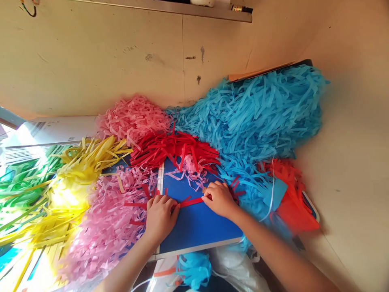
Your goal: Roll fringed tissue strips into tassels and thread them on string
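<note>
Near the front of the blue tabletop point(200, 225), my left hand point(161, 213) is closed on a red paper strip point(191, 202). The strip runs across to my right hand point(219, 198), whose fingers are pinched at its other end. Loose red ends stick out beyond both hands. Just behind them lies a small tuft of pink-lilac shreds point(193, 168). Farther back is a heap of red paper strips point(179, 148). Lilac shredded paper point(112, 219) spreads beside my left hand, and light blue strips point(252, 182) lie past my right hand.
A large light blue pile point(258, 113) and a pink pile point(133, 117) rest against the wall point(106, 56). Yellow fringe point(73, 186) and green fringe point(24, 182) lie at the left. Red-orange paper point(298, 202) and a white cord point(271, 194) are at the right. A shelf point(170, 10) juts out above.
</note>
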{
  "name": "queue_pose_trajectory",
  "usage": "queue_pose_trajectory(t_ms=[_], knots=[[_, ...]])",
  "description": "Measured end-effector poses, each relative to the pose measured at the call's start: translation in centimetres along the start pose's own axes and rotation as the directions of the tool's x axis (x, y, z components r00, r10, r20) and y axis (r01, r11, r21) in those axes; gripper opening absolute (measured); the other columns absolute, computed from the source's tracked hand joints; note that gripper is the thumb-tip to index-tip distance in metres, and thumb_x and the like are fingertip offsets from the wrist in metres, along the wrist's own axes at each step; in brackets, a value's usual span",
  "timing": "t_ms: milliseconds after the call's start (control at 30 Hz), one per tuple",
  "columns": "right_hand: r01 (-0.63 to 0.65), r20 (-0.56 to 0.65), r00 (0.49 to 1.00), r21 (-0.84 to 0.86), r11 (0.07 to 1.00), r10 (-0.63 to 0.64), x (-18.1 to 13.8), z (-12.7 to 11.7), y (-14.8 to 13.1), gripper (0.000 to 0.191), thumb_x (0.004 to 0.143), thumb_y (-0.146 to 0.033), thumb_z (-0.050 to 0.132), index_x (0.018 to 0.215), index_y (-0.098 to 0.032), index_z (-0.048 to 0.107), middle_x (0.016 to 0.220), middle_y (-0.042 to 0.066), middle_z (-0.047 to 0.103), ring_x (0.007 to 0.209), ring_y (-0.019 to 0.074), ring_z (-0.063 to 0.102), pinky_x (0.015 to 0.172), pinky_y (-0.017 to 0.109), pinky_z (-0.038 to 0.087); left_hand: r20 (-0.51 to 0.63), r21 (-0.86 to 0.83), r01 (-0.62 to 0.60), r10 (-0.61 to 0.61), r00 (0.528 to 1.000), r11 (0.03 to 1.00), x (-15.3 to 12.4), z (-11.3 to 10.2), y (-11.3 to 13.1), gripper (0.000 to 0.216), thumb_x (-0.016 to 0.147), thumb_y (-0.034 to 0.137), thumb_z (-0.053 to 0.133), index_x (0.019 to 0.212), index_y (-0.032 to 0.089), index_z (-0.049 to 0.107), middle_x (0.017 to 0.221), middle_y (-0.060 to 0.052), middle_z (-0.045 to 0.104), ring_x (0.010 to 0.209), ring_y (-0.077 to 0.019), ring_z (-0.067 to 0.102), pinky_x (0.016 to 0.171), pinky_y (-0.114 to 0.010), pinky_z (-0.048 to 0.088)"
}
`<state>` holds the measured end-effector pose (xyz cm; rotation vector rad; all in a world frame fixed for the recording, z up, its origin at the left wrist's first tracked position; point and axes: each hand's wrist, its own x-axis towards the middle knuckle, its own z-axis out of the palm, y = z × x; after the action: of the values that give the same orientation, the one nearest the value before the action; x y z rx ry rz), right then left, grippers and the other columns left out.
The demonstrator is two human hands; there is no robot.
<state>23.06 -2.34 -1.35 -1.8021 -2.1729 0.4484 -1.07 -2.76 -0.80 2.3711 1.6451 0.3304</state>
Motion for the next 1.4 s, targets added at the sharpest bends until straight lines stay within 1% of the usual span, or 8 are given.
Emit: queue_pose_trajectory(t_ms=[100, 200, 333, 433, 700, 933, 1267, 1400], knots=[[-0.001, -0.022, 1.000, -0.025, 1.000, 0.001, 0.1, 0.0, -0.2, 0.014, 0.083, -0.024, 0.072, 0.072, -0.021, 0.064, 0.082, 0.000, 0.069, 0.083, 0.0189, 0.055, 0.075, 0.034, 0.030, 0.016, 0.063, 0.022, -0.023, 1.000, 0.998, 0.3, -0.4, 0.4, 0.018, 0.091, 0.032, 0.058, 0.079, 0.022, 0.069, 0.084, -0.005, 0.069, 0.087, -0.0262, 0.059, 0.082, -0.043, 0.039], [0.163, -0.096, 0.981, -0.075, 0.984, -0.170, -0.1, -0.3, -0.3, 0.006, 0.086, -0.023, 0.070, 0.081, -0.024, 0.066, 0.092, 0.000, 0.070, 0.095, 0.0210, 0.055, 0.082, 0.038, 0.031, -0.061, 0.119, -0.076, 0.083, 0.995, 0.990, 0.1, -0.6, 0.7, 0.013, 0.091, 0.024, 0.059, 0.096, 0.026, 0.071, 0.096, -0.005, 0.071, 0.096, -0.0271, 0.059, 0.090, -0.047, 0.038], [0.488, -0.137, 0.848, -0.170, 0.856, -0.511, -0.5, -0.4, -0.8, 0.008, 0.090, -0.020, 0.064, 0.084, -0.023, 0.066, 0.102, 0.000, 0.070, 0.106, 0.0206, 0.053, 0.101, 0.047, 0.025, -0.128, 0.177, -0.293, 0.317, 0.940, 0.940, -0.2, -0.2, 0.9, 0.024, 0.092, 0.015, 0.058, 0.094, 0.033, 0.073, 0.093, 0.000, 0.072, 0.102, -0.0256, 0.058, 0.102, -0.049, 0.030], [0.569, -0.121, 0.784, -0.251, 0.783, -0.608, -0.4, 0.0, -1.2, 0.014, 0.093, -0.020, 0.060, 0.080, -0.022, 0.064, 0.087, 0.000, 0.070, 0.098, 0.0191, 0.053, 0.103, 0.046, 0.025, -0.117, 0.185, -0.329, 0.353, 0.928, 0.926, -0.2, 0.0, 1.1, 0.022, 0.092, 0.015, 0.057, 0.089, 0.030, 0.074, 0.088, 0.000, 0.072, 0.101, -0.0254, 0.058, 0.102, -0.049, 0.030], [0.525, -0.040, 0.828, -0.299, 0.797, -0.560, 0.7, 0.4, -1.6, 0.018, 0.094, -0.015, 0.057, 0.078, -0.019, 0.065, 0.083, 0.003, 0.069, 0.088, 0.0184, 0.055, 0.092, 0.040, 0.032, -0.093, 0.106, -0.293, 0.303, 0.949, 0.950, 1.3, -0.1, 2.3, 0.018, 0.093, 0.025, 0.057, 0.088, 0.021, 0.074, 0.085, -0.005, 0.073, 0.091, -0.0252, 0.060, 0.094, -0.048, 0.035], [0.607, 0.155, 0.787, -0.366, 0.706, -0.596, 1.9, -1.0, -3.2, 0.021, 0.090, -0.009, 0.054, 0.081, -0.018, 0.072, 0.084, 0.008, 0.071, 0.090, 0.0236, 0.056, 0.103, 0.048, 0.028, -0.027, 0.071, -0.340, 0.343, 0.939, 0.938, 2.6, -1.3, 1.9, 0.015, 0.087, 0.022, 0.060, 0.080, 0.023, 0.074, 0.078, -0.005, 0.073, 0.090, -0.0256, 0.059, 0.094, -0.049, 0.034], [0.474, -0.003, 0.872, -0.247, 0.845, -0.490, 1.8, -0.6, -2.8, 0.009, 0.090, -0.024, 0.061, 0.094, -0.020, 0.068, 0.110, 0.008, 0.069, 0.103, 0.0230, 0.053, 0.096, 0.044, 0.029, -0.091, 0.076, -0.330, 0.336, 0.937, 0.941, 2.1, -0.4, 1.8, 0.025, 0.095, 0.021, 0.052, 0.084, 0.024, 0.074, 0.079, -0.005, 0.071, 0.089, -0.0244, 0.059, 0.093, -0.047, 0.035], [0.478, -0.054, 0.859, -0.272, 0.835, -0.510, 0.1, 0.7, -2.3, 0.021, 0.098, -0.014, 0.051, 0.086, -0.020, 0.067, 0.089, 0.004, 0.070, 0.089, 0.0189, 0.054, 0.086, 0.039, 0.030, -0.109, 0.100, -0.354, 0.363, 0.925, 0.930, 0.9, 0.5, 1.3, 0.022, 0.095, 0.018, 0.053, 0.099, 0.027, 0.073, 0.090, -0.005, 0.073, 0.093, -0.0247, 0.058, 0.096, -0.047, 0.033]])
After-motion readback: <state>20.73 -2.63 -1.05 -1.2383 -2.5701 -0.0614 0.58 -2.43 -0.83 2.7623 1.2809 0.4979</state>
